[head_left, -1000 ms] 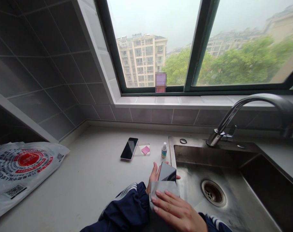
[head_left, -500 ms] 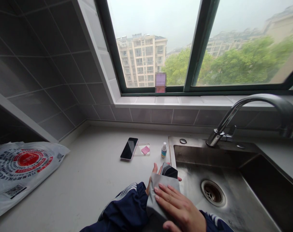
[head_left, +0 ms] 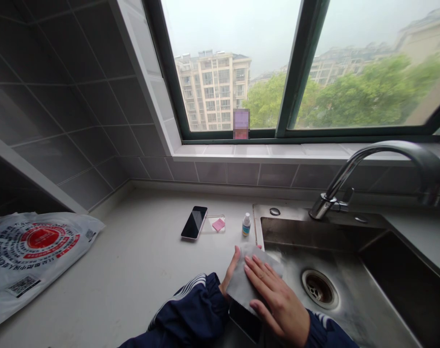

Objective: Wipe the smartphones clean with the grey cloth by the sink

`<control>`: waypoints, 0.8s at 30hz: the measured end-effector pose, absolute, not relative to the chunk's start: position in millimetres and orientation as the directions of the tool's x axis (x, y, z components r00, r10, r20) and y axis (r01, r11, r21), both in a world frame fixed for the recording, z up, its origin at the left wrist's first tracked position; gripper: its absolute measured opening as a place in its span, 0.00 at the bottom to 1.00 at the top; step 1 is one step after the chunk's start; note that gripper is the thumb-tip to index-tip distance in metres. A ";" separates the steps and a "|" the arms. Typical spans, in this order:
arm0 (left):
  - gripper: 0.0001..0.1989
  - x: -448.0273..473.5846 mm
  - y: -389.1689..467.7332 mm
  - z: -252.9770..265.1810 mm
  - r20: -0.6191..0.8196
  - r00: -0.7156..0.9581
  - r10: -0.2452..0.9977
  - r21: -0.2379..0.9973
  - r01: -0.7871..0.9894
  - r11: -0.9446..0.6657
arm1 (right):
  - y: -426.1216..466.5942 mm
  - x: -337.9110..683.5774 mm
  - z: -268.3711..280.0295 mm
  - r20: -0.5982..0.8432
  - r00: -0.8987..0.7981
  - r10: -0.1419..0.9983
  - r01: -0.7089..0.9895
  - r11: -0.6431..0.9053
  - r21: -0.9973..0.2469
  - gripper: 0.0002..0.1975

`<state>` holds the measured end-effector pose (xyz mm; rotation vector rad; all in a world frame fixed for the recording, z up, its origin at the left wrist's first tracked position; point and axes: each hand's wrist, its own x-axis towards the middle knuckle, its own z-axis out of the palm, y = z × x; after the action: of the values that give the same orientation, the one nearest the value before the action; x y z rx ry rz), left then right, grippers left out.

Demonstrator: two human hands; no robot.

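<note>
A dark smartphone (head_left: 246, 323) rests in my left hand (head_left: 231, 273), mostly covered by a grey cloth (head_left: 242, 285) with a zigzag edge. Only the phone's near end shows, below the cloth. My left thumb stands up along the left side; the other left fingers are largely hidden underneath. My right hand (head_left: 278, 295) holds the cloth down against the phone, fingers stretched across it and thumb near its lower edge. Just beyond both hands, a small white-capped bottle (head_left: 246, 225) stands upright on the counter beside the sink.
Another phone (head_left: 194, 223) lies on the white counter (head_left: 133, 261), next to a clear phone case (head_left: 220, 217) with a pink paper piece (head_left: 218, 224). A printed plastic bag (head_left: 42, 256) lies at left. On the right are a steel sink (head_left: 288, 261) and a curved faucet (head_left: 338, 179).
My right hand and the cloth have shifted over the phone. The phone's far end, bare before, is covered now, and its near end shows below the cloth.
</note>
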<state>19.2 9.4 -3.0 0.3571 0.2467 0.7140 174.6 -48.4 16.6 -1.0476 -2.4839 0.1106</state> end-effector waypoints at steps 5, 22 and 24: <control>0.36 20.4 -1.3 6.2 -0.047 0.760 0.648 0.389 -0.584 0.713 | -46.1 175.3 9.6 0.398 -0.529 0.749 0.737 0.638 -0.222 0.33; 0.36 23.1 -0.3 2.1 -0.097 0.699 0.709 0.300 -0.659 0.690 | -41.6 178.3 1.6 0.428 -0.472 0.771 0.779 0.592 -0.208 0.33; 0.36 22.6 0.5 2.1 -0.117 0.689 0.715 0.292 -0.664 0.688 | -41.0 179.4 1.3 0.426 -0.476 0.770 0.782 0.592 -0.195 0.32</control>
<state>22.6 0.5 2.1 0.2347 0.2300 0.7796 179.4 -41.0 1.3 -1.2356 -2.3495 -0.0364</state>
